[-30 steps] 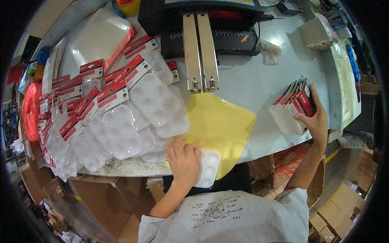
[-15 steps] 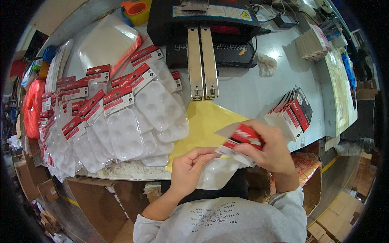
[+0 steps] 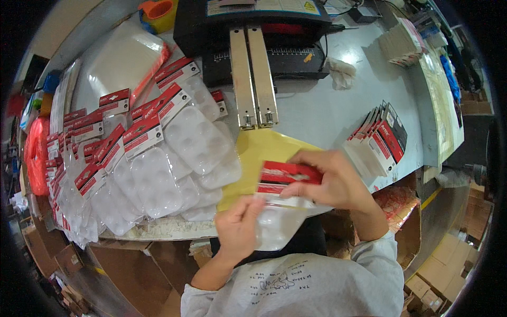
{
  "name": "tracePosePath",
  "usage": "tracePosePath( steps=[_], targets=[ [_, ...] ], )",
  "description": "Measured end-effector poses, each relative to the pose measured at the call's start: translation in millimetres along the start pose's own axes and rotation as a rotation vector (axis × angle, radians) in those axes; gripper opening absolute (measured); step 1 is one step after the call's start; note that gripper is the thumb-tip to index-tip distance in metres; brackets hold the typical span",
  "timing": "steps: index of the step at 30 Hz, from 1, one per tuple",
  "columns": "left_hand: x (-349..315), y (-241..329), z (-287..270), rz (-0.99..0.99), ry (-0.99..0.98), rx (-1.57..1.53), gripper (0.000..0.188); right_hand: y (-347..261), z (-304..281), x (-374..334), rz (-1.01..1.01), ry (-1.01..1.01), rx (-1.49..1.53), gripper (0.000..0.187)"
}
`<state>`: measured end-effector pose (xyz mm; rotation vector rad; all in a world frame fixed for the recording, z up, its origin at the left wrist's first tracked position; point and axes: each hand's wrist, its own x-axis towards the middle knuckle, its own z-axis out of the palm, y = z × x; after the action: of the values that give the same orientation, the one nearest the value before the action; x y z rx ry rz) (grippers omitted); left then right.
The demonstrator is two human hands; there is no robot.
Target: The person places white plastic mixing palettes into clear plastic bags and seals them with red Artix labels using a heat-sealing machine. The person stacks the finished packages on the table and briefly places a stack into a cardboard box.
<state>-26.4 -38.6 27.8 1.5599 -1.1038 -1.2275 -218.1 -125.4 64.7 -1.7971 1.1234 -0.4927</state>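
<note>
My right hand (image 3: 335, 179) holds a red and white header card (image 3: 288, 177) over the top of a clear plastic blister tray (image 3: 277, 224) at the table's near edge. My left hand (image 3: 238, 224) grips the left side of that tray, fingers pinching next to the card. Both are above a yellow sheet (image 3: 259, 153) on the grey table (image 3: 327, 113). A fanned stack of red, black and white cards (image 3: 383, 137) lies to the right of my right hand.
A large heap of carded blister packs (image 3: 142, 153) covers the left of the table. A black sealing machine (image 3: 253, 31) with two metal bars (image 3: 253, 79) stands at the back. Cardboard boxes (image 3: 449, 259) are on the floor at right.
My right hand left the card stack at the right with one red card and brought it over the blister tray. My left hand lifted the tray off the yellow sheet.
</note>
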Motion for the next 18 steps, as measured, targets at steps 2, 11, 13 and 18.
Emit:
tracePosePath(
  steps=[2, 11, 13, 18],
  targets=[
    [2.6, -2.4, -4.2, 0.015, 0.107, -0.132, 0.018, 8.6, -0.1, -5.1, 0.160, 0.056, 0.058, 0.034],
    [14.5, -20.0, -4.6, 0.005, 0.206, -0.126, 0.022, 35.9, 24.2, -23.1, 0.388, 0.031, 0.594, 0.019],
    [13.6, -18.8, -5.3, 0.006, 0.212, -0.122, 0.022, 34.5, 27.4, -25.2, 0.411, 0.037, 0.614, 0.018],
    [17.1, -5.7, -5.6, -0.057, 0.215, 0.027, 0.026, 23.8, 29.1, -23.3, 0.386, 0.058, 0.717, 0.016]
  ],
)
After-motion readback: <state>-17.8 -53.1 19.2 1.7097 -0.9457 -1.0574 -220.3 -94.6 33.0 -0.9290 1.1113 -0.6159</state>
